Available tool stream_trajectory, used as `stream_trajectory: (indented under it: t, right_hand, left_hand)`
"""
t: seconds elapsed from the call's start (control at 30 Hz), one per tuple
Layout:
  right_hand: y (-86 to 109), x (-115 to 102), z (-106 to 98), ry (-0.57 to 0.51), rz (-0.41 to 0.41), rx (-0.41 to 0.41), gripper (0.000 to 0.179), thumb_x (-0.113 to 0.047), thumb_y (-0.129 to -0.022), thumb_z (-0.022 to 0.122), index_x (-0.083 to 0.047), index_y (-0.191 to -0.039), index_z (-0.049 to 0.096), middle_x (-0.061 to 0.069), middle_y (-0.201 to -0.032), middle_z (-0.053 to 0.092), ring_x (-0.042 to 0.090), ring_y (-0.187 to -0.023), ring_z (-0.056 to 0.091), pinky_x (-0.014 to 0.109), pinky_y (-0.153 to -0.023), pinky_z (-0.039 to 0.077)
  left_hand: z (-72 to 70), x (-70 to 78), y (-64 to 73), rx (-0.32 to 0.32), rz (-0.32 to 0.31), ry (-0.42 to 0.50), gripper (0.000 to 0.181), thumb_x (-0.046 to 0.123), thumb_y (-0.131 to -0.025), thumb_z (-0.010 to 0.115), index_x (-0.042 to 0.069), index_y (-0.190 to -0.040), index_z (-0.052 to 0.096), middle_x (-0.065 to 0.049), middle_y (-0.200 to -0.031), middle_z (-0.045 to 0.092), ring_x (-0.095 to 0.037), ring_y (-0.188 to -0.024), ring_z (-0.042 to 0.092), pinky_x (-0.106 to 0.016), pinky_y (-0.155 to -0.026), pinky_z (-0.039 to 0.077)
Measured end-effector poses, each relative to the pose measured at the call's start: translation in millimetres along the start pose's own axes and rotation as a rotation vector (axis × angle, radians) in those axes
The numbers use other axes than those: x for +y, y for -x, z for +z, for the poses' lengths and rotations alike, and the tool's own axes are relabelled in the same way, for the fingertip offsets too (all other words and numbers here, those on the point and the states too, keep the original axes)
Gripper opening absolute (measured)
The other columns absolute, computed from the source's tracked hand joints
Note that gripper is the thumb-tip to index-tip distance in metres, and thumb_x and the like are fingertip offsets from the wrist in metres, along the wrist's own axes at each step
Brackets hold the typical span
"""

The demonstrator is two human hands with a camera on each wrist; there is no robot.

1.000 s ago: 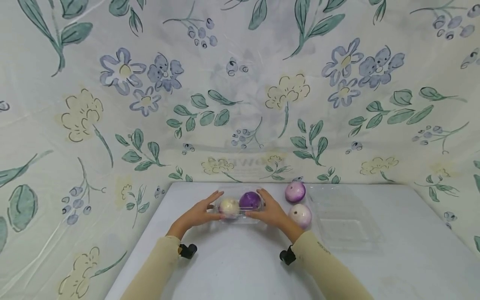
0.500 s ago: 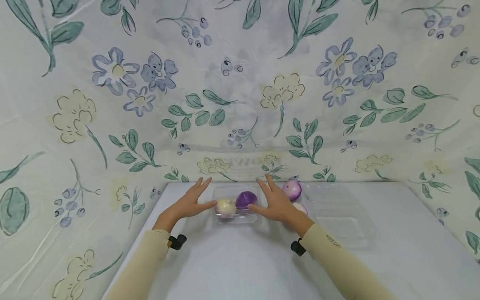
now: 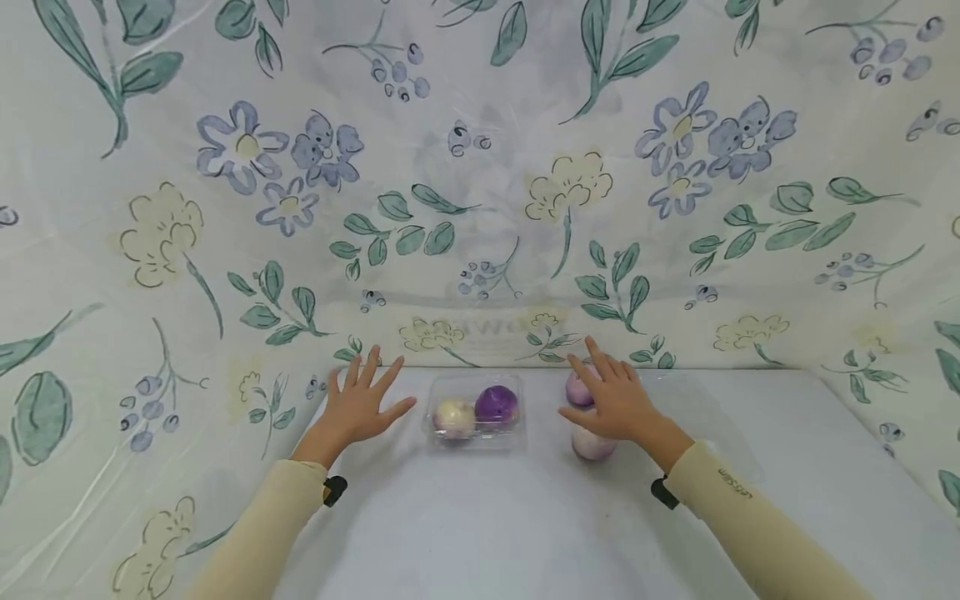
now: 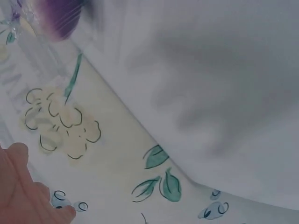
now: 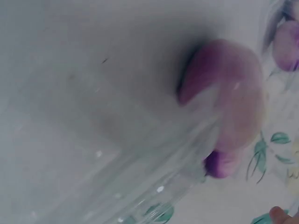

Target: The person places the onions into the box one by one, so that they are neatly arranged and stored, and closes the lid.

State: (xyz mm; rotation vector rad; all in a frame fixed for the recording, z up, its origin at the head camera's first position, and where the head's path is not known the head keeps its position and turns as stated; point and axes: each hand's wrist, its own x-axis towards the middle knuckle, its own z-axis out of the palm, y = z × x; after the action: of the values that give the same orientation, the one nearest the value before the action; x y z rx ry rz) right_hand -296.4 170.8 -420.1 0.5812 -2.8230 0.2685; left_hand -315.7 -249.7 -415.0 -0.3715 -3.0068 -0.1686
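Hovering with fingers spread wide, the left hand [image 3: 356, 414] is staying clear of a thin, shiny, clear plastic box [image 3: 476, 444], just to its left. Inside this rectangular box, 2 rounded, onion-like bulbs are sitting side by side: a cream-white bulb [image 3: 454, 418] on the left and a deep purple bulb [image 3: 497, 407] on the right.

The right hand [image 3: 622, 406] is also holding its fingers wide apart, partly covering 2 more bulbs right of the box; whether it is touching them I cannot tell. The far pinkish bulb [image 3: 580, 387] is lying near the back edge, the near pinkish bulb [image 3: 594, 444] in front of it. Transparent, glossy plastic is crossing before a pink-purple bulb in the right wrist view. A clear plastic tray [image 3: 712, 417] is lying beyond the right wrist on the smooth white surface [image 3: 487, 533].

The cream right sleeve [image 3: 738, 521] is bearing small dark lettering, seemingly "LetsSlim". Behind, a sheet [image 3: 420, 275] printed with flowers, leaves and berries is hanging, its faint lower lettering looking too pale to read fully.
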Motion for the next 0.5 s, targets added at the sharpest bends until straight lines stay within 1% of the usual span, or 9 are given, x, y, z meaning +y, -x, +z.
stream_trajectory:
  t: [0.07,0.13,0.23,0.3,0.5]
  right_hand:
    - [3.3,7,-3,0.007,0.023,0.003,0.089,-0.061,-0.087,0.061,-0.016,-0.157,0.028,0.019,-0.166,0.006,0.044,-0.144,0.029,0.068,-0.115,0.021]
    - [5.9,14,-4,0.022,0.041,0.005,0.090,-0.062,-0.088,0.060,-0.015,-0.157,0.028,0.020,-0.166,0.005,0.045,-0.145,0.028,0.067,-0.115,0.020]
    - [9.6,22,-5,0.040,0.058,0.003,0.090,-0.063,-0.088,0.058,-0.014,-0.157,0.027,0.021,-0.166,0.003,0.047,-0.145,0.026,0.067,-0.115,0.020]
    - [12.9,28,-5,0.047,0.069,0.002,0.090,-0.063,-0.089,0.057,-0.014,-0.157,0.026,0.021,-0.166,0.002,0.047,-0.145,0.025,0.067,-0.115,0.020]
    - [25.0,45,-4,0.033,0.095,0.005,0.089,-0.060,-0.089,0.058,-0.013,-0.157,0.025,0.022,-0.166,0.001,0.048,-0.144,0.026,0.068,-0.114,0.019]
  left_hand:
    - [0.4,-2.1,-0.1,0.015,-0.008,-0.004,0.082,0.068,-0.095,0.041,0.022,-0.159,0.019,-0.020,-0.166,-0.003,-0.050,-0.150,-0.002,-0.075,-0.111,-0.008]
    - [0.5,-3.3,0.5,0.015,-0.017,-0.003,0.082,0.067,-0.096,0.040,0.022,-0.159,0.017,-0.020,-0.166,-0.003,-0.050,-0.149,-0.002,-0.075,-0.111,-0.008]
    - [0.5,-3.8,1.6,0.002,-0.025,0.002,0.082,0.066,-0.096,0.040,0.022,-0.160,0.014,-0.020,-0.166,-0.003,-0.050,-0.150,-0.002,-0.075,-0.111,-0.007]
    - [0.3,-3.3,2.7,-0.003,-0.022,0.015,0.082,0.065,-0.096,0.041,0.021,-0.160,0.015,-0.021,-0.166,-0.003,-0.051,-0.149,-0.002,-0.076,-0.110,-0.007]
    - [1.4,0.2,2.7,-0.026,-0.010,0.011,0.086,0.069,-0.094,0.041,0.021,-0.160,0.015,-0.021,-0.166,-0.004,-0.050,-0.150,-0.004,-0.076,-0.110,-0.008]
